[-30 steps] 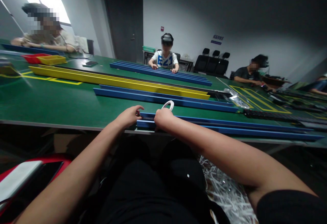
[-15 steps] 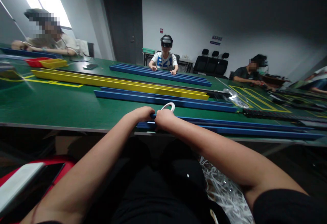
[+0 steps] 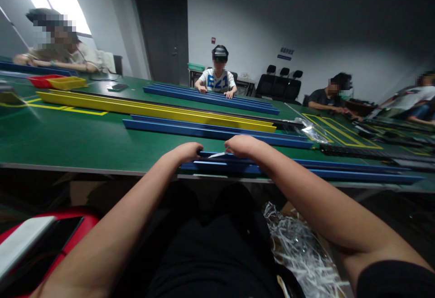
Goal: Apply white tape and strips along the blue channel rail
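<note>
My left hand [image 3: 187, 151] is closed at the near end of a long blue rail [image 3: 340, 172] that lies along the front edge of the green table [image 3: 68, 139]. My right hand [image 3: 243, 146] is curled over the same rail, a short way to the right. A thin white strip [image 3: 216, 155] runs flat between the two hands on top of the rail, and both hands pinch its ends. The fingertips are hidden behind the knuckles.
Further back lie another blue rail [image 3: 217, 131], a yellow rail [image 3: 152, 110] and more blue rails [image 3: 210, 95] where a person [image 3: 217, 78] sits. Other people sit at the left and right. Red and yellow bins [image 3: 57, 82] stand far left. Shredded white strips [image 3: 302, 252] lie by my lap.
My right hand has moved to the right along the rail, and the white strip, a raised loop before, now lies stretched flat between my hands. My left hand stays at the rail's end.
</note>
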`<state>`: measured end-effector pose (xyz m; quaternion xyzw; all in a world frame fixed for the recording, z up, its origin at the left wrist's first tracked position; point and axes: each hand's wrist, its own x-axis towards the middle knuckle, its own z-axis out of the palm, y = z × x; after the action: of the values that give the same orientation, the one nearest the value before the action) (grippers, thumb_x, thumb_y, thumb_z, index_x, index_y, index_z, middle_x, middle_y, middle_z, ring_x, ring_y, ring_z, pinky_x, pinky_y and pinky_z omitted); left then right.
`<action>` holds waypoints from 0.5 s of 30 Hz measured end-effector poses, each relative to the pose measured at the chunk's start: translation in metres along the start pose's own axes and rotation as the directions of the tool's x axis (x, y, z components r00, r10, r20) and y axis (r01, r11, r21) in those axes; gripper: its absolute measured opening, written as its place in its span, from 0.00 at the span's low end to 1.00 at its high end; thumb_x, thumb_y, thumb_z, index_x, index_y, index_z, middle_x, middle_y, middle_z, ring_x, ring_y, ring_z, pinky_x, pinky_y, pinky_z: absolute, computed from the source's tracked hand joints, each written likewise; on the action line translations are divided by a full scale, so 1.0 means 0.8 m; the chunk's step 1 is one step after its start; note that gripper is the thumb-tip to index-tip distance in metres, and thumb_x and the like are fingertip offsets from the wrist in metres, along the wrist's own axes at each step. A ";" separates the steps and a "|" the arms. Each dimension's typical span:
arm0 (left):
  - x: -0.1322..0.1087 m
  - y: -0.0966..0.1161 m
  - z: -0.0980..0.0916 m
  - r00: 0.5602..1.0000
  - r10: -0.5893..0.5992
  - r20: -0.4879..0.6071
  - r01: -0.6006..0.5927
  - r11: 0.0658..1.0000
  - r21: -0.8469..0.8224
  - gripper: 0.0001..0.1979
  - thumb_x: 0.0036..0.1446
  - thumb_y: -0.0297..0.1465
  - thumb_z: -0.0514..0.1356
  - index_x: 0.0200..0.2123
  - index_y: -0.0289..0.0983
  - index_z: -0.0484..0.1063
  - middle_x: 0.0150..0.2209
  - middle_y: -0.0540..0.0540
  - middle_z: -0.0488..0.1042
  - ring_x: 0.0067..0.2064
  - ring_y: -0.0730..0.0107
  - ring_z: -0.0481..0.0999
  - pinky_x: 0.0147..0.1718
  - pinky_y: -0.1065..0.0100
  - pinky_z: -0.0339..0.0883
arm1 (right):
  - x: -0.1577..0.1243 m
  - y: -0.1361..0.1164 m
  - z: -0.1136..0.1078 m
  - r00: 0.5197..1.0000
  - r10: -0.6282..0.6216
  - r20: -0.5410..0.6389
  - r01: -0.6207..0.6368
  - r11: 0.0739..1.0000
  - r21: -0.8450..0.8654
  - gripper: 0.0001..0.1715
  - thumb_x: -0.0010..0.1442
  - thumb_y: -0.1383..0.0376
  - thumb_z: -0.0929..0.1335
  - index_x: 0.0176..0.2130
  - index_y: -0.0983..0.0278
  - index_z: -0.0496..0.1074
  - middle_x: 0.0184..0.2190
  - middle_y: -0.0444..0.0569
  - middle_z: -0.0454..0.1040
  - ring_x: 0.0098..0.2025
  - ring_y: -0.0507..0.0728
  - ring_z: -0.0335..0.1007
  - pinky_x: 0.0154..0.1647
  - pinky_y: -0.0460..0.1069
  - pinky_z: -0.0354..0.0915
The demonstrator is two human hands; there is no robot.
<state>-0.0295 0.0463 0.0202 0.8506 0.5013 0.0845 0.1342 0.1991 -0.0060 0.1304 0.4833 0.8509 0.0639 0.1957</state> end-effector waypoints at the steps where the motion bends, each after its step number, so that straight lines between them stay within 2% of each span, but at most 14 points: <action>1: 0.000 0.000 0.000 1.000 -0.003 0.000 0.003 1.000 0.007 0.11 0.46 0.35 0.61 0.36 0.41 0.76 0.33 0.45 0.79 0.33 0.62 0.73 0.29 0.67 0.57 | -0.001 0.006 -0.004 0.997 0.033 0.076 -0.034 0.999 0.012 0.21 0.64 0.55 0.64 0.46 0.65 0.77 0.44 0.58 0.78 0.43 0.61 0.75 0.38 0.49 0.64; 4: -0.001 0.000 -0.001 1.000 -0.011 0.007 0.011 1.000 -0.008 0.12 0.46 0.34 0.61 0.36 0.41 0.76 0.32 0.45 0.78 0.33 0.62 0.74 0.30 0.67 0.58 | -0.002 0.021 -0.013 0.954 0.108 0.280 -0.139 0.986 0.091 0.27 0.64 0.51 0.63 0.44 0.69 0.79 0.38 0.58 0.80 0.37 0.59 0.76 0.39 0.49 0.63; 6: -0.002 -0.001 -0.001 1.000 -0.024 0.002 0.024 0.999 -0.034 0.12 0.45 0.33 0.62 0.36 0.41 0.76 0.32 0.45 0.78 0.33 0.62 0.74 0.30 0.68 0.58 | -0.002 0.026 -0.013 0.941 0.106 0.322 -0.155 0.979 0.131 0.30 0.64 0.49 0.62 0.44 0.71 0.79 0.35 0.57 0.80 0.34 0.58 0.76 0.39 0.49 0.63; 10: -0.001 -0.003 0.001 1.000 -0.011 -0.011 0.010 0.999 -0.045 0.12 0.45 0.33 0.62 0.36 0.42 0.77 0.33 0.45 0.78 0.33 0.62 0.74 0.30 0.67 0.59 | -0.001 0.024 0.007 0.961 0.095 0.258 -0.118 0.990 0.077 0.28 0.61 0.49 0.66 0.45 0.69 0.79 0.40 0.60 0.79 0.41 0.61 0.76 0.41 0.49 0.65; 15: 0.000 -0.006 0.003 1.000 0.004 -0.015 -0.005 0.999 -0.040 0.12 0.45 0.33 0.62 0.37 0.42 0.77 0.36 0.45 0.79 0.34 0.61 0.74 0.32 0.67 0.60 | 0.009 0.007 0.045 0.959 0.224 0.176 -0.230 0.973 0.018 0.24 0.57 0.54 0.70 0.49 0.65 0.78 0.49 0.62 0.76 0.53 0.67 0.72 0.48 0.55 0.68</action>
<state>-0.0326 0.0480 0.0163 0.8483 0.4984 0.1013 0.1474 0.2148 0.0002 0.0974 0.5851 0.7707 0.0275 0.2506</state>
